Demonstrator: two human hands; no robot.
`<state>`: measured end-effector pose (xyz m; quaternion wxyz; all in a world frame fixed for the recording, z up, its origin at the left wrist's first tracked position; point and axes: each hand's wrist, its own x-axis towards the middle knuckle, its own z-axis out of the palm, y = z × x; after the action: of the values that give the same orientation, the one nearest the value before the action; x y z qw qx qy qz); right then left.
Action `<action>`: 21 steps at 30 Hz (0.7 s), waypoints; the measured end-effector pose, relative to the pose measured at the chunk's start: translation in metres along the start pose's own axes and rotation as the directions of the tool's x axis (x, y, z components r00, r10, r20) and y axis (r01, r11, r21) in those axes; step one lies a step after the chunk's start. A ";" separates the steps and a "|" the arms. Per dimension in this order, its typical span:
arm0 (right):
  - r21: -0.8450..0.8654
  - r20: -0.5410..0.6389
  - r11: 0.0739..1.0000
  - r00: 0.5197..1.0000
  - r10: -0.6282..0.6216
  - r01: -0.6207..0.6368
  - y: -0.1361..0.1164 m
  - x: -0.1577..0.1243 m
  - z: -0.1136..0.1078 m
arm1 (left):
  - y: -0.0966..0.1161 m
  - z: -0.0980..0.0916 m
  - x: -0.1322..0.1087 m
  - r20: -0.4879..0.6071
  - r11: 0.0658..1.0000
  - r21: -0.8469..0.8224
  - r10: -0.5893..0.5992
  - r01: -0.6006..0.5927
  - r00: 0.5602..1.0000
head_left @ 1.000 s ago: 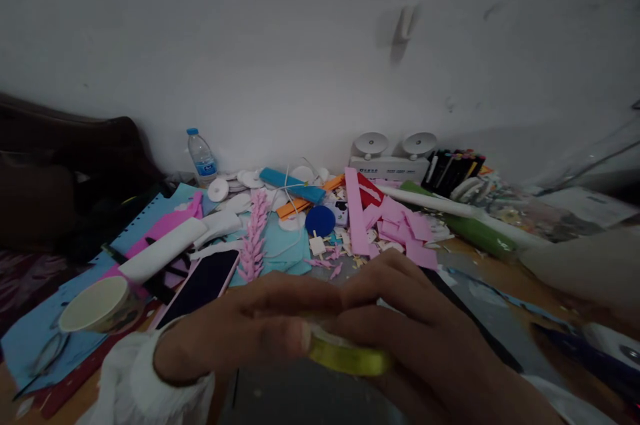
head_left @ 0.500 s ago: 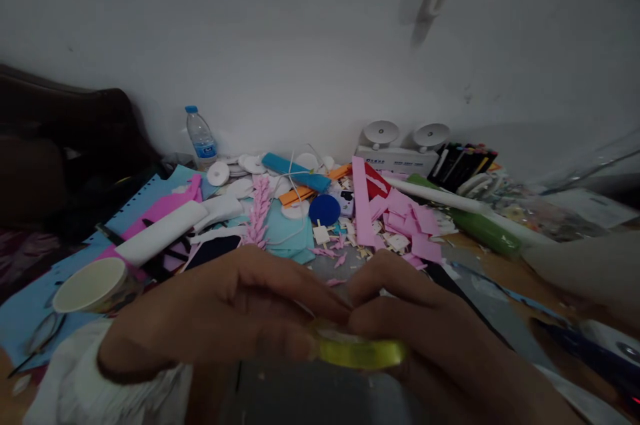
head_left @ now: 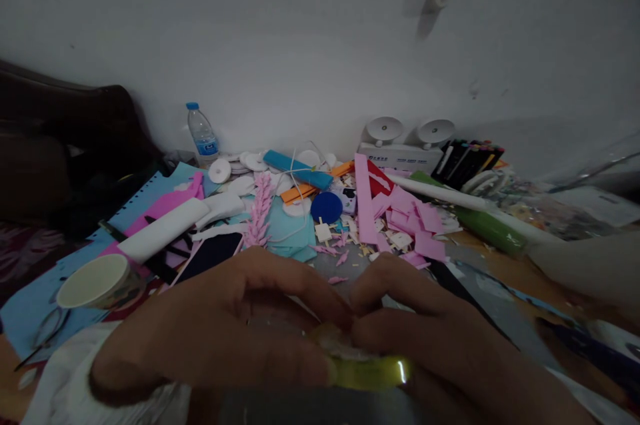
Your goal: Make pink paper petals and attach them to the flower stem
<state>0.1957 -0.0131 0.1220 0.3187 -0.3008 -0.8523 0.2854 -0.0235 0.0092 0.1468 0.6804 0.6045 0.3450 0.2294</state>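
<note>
Low in the middle, both my hands meet around a shiny yellow roll of clear tape (head_left: 370,372). The thumb and fingers of my left hand (head_left: 215,331) close on the roll's left side. My right hand (head_left: 435,338) curls over its right side with bent fingers, the tips touching my left fingertips. Whether a strip of tape is pulled off between them, I cannot make out. Behind my hands lie loose pink paper twists (head_left: 343,257), and a dark-screened phone (head_left: 213,255) is partly covered by my left hand.
A paper cup (head_left: 95,283) stands at left on blue sheets, by a pair of glasses (head_left: 47,331). Pink paper pieces (head_left: 410,218), a blue disc (head_left: 326,207) and a white tube (head_left: 165,230) crowd the table. Against the wall are a water bottle (head_left: 203,135) and markers (head_left: 467,161).
The view has shifted slightly. My hands and the tape roll sit a little lower, with the roll slightly further right. Both hands keep their hold, and more of the phone shows.
</note>
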 end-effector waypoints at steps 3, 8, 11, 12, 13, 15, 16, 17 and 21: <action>-0.013 0.002 1.000 1.000 0.016 -0.015 -0.004 -0.002 0.002 | -0.003 0.001 0.000 -0.033 0.997 0.066 -0.027 0.030 0.999; -0.127 -0.059 0.992 0.998 -0.019 0.011 -0.002 -0.004 0.013 | -0.007 0.002 -0.002 -0.065 0.986 0.163 -0.010 0.020 0.998; -0.167 -0.062 0.982 0.993 -0.103 0.091 0.008 0.000 0.019 | -0.012 0.003 -0.005 -0.098 0.970 0.242 0.030 -0.005 0.995; -0.167 -0.051 0.979 0.991 -0.126 0.116 0.010 0.001 0.019 | -0.014 0.003 -0.005 -0.114 0.965 0.261 0.044 -0.013 0.993; -0.163 -0.050 0.978 0.989 -0.142 0.132 0.012 0.003 0.020 | -0.016 0.003 -0.006 -0.123 0.963 0.270 0.056 -0.021 0.991; -0.147 -0.071 0.979 0.986 -0.152 0.140 0.011 0.004 0.019 | -0.020 0.002 -0.007 -0.113 0.969 0.246 0.068 -0.038 0.991; -0.133 -0.075 0.983 0.988 -0.138 0.128 0.008 0.005 0.018 | -0.021 0.001 -0.006 -0.096 0.976 0.215 0.063 -0.041 0.993; -0.117 -0.085 0.988 0.990 -0.108 0.098 0.004 0.004 0.017 | -0.021 0.000 -0.006 -0.071 0.984 0.176 0.053 -0.040 0.996; -0.010 -0.096 0.999 0.995 0.037 -0.039 -0.008 0.001 0.014 | -0.015 0.000 -0.005 0.009 1.000 0.020 -0.008 0.008 1.000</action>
<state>0.1823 -0.0216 0.1193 0.3519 -0.3321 -0.8319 0.2718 -0.0285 0.0036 0.1331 0.6769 0.6109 0.3465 0.2204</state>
